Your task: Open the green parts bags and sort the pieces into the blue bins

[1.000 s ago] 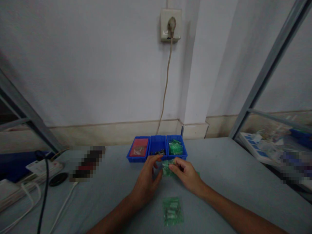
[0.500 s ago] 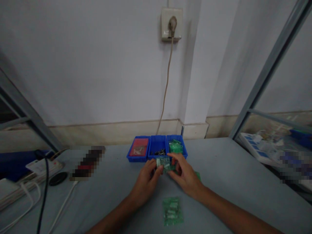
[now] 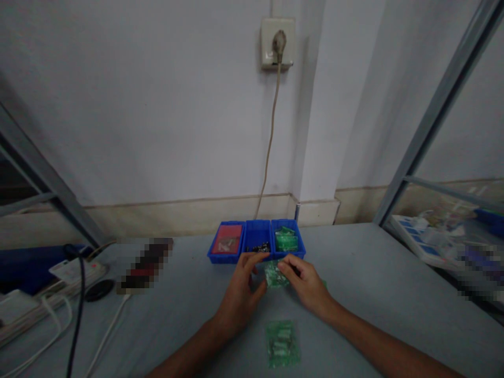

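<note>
My right hand (image 3: 305,281) pinches a small green plastic bag (image 3: 273,274) by its right side, thumb on top. Small light-coloured pieces show through the plastic. At the bag's left, my left hand (image 3: 246,289) has its thumb and fingers apart; the thumb tip is close to the bag's edge, and I cannot tell whether it touches. Nearer to me on the table lies a second green bag (image 3: 282,344) with several pale cylindrical pieces inside. A bit of green plastic (image 3: 324,283) shows beyond my right wrist, mostly hidden.
Three joined blue bins stand behind my hands: the left bin (image 3: 224,258) holds a red packet, the middle bin (image 3: 258,231) small dark parts, the right bin (image 3: 301,249) green packets. Cables and a power strip (image 3: 35,310) lie left; another strip (image 3: 417,244) lies right.
My left hand has let go of the bag's left side and spread its fingers. The right hand's fingers have closed on the bag, which now lies more openly in view.
</note>
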Tool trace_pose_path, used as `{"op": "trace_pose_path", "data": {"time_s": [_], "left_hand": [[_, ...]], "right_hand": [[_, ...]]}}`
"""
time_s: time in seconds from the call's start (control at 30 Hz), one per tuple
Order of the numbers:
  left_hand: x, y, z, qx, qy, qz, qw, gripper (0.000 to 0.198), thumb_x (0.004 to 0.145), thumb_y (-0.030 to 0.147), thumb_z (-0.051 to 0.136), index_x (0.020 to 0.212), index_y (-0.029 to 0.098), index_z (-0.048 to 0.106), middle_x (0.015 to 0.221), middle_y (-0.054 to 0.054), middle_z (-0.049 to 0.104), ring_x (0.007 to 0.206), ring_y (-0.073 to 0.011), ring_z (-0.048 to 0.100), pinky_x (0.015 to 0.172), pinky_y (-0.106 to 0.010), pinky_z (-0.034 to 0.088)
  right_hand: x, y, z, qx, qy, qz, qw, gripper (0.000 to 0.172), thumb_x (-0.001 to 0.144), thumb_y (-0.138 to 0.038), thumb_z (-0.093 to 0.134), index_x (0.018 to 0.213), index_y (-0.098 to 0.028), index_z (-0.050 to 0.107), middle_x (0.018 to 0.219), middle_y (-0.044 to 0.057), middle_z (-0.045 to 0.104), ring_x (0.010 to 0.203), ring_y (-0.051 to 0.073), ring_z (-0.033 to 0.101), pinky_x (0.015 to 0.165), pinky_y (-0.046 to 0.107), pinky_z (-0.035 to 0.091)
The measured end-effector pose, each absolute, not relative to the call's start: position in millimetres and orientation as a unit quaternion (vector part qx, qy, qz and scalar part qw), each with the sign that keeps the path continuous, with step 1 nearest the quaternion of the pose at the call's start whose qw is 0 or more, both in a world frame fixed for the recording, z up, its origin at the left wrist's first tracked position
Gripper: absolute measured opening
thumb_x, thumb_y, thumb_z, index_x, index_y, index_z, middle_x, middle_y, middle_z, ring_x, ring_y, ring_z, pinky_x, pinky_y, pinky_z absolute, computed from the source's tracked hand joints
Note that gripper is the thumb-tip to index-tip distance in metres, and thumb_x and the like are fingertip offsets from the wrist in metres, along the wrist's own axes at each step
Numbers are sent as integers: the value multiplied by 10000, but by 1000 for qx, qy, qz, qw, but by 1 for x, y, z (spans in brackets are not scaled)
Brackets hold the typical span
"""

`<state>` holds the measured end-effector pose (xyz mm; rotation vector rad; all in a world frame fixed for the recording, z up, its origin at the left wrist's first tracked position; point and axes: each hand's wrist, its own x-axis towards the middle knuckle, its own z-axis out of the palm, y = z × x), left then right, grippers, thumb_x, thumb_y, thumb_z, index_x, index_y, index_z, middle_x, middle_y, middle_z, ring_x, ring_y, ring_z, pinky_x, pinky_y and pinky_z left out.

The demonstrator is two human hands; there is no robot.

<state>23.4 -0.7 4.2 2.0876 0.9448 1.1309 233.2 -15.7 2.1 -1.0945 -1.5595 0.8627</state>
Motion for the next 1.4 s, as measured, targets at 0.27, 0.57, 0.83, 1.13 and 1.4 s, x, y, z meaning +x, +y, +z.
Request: {"op": "trace_pose_path", "data": {"time_s": [0.27,0.57,0.83,1.13,1.4], "left_hand": [[22,-2,15,779,365,438,260,228,1056,307,556,878,201,651,987,-53,599,947,-213,585,869,-342,484],[23,-4,14,776,376,399,311,400,1092,452,474,821,193,614,897,-35,604,894,-211,576,859,-339,460],[25,-4,10,735,378,455,330,252,1060,270,493,1293,233,579,1056,-45,644,882,-186,604,805,-318,502],[21,-6,19,780,343,443,280,174,1041,280,568,933,205,683,1004,-65,618,912,-205,582,813,-321,486],[25,-5,17,754,388,434,303,428,1085,464,477,753,200,536,794,-7,532,774,-181,515,741,-293,423]], "right_hand": [[230,-23,8,-460,-668,335,480,442,1091,-538,433,834,-208,576,720,-20,505,693,164,507,652,274,389],[234,-28,10,-419,-751,198,470,354,990,-255,638,1343,-278,618,1099,68,600,827,199,556,725,312,463],[233,-22,12,-465,-674,298,491,432,1044,-527,549,747,-224,468,681,-46,392,644,146,393,589,271,312],[230,-24,8,-449,-673,356,467,493,1079,-564,442,767,-204,568,690,-25,470,652,151,455,604,269,356],[231,-28,7,-434,-730,214,484,632,915,-193,699,1486,-304,453,1091,40,569,729,163,541,675,295,487]]}}
